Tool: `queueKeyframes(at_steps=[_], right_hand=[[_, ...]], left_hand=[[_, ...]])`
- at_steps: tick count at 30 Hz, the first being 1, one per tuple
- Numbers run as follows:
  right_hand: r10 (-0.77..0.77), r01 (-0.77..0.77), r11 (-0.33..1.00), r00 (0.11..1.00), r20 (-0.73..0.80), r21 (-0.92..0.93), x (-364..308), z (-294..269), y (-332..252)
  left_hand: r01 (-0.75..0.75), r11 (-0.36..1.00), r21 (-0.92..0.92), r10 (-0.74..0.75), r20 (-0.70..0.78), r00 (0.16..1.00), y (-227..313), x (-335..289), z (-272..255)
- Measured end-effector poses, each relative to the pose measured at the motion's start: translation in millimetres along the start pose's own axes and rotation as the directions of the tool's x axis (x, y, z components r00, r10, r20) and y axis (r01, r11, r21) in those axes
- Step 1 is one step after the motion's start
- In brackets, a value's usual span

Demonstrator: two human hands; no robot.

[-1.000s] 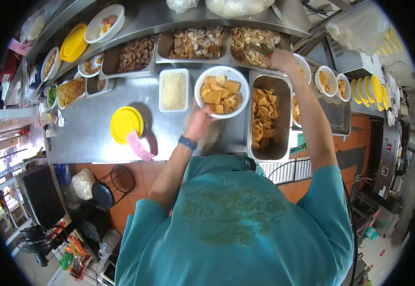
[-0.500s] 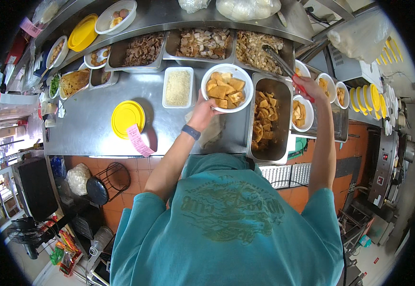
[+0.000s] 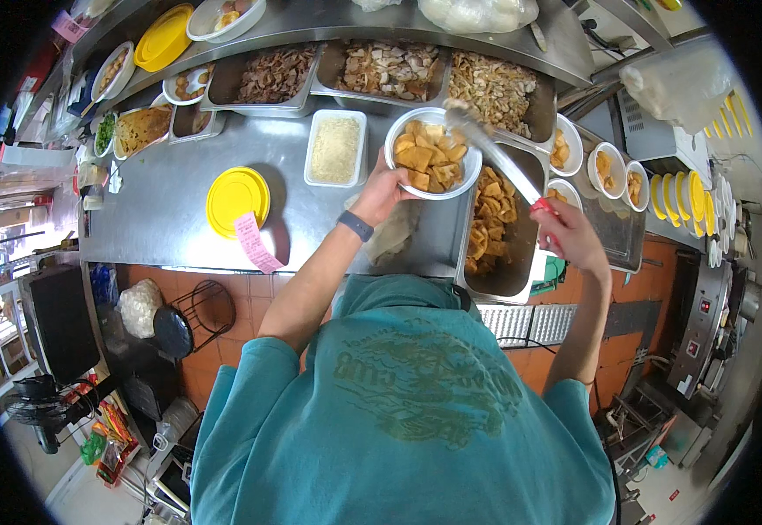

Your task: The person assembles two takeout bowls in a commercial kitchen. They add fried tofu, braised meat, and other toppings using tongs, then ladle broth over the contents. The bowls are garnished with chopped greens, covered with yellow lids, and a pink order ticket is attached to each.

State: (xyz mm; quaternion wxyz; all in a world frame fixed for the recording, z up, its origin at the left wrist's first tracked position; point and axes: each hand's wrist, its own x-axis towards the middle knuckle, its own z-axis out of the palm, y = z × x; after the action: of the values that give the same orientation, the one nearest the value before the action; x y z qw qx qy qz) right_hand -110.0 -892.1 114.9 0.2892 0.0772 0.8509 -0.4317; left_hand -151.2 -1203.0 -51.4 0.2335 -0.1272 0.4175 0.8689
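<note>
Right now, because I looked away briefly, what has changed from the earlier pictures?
The right hand drew back, swinging the red-handled tongs left from the upper-right steel tray of chopped food; their blurred end now overlaps the upper-right rim of the white bowl. Neither hand visibly let go. The left hand still holds the bowl; the yellow-lidded container and pink slip stayed put.

Pink slip (image 3: 258, 245): rows of small print are borne, too fine to be read; it is laid over the near edge of the yellow lid (image 3: 237, 197).
Teal shirt (image 3: 311, 464): curved lettering and a drawn design are printed in dark green, seen upside down.
Second pink slip (image 3: 69, 29): placed at far left; any writing is too small to be read.
</note>
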Motion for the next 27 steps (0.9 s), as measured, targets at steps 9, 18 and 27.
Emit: queueKeyframes(at_steps=[9, 18, 27], right_hand=[[0.071, -0.077, 0.979, 0.997, -0.042, -0.189, -2, 31, -4], [-0.017, -0.003, 0.983, 0.994, 0.104, 0.184, -8, 15, 14], [-0.138, 0.084, 0.984, 0.918, -0.371, -0.158, 37, -13, 14]], left_hand=[[-0.038, 0.999, 0.012, 0.039, -0.073, 0.997, 0, -24, -9], [-0.017, 0.997, -0.08, 0.01, -0.092, 0.996, -7, -24, -13], [-0.022, 0.963, 0.267, 0.038, -0.056, 0.998, 4, -31, -9]])
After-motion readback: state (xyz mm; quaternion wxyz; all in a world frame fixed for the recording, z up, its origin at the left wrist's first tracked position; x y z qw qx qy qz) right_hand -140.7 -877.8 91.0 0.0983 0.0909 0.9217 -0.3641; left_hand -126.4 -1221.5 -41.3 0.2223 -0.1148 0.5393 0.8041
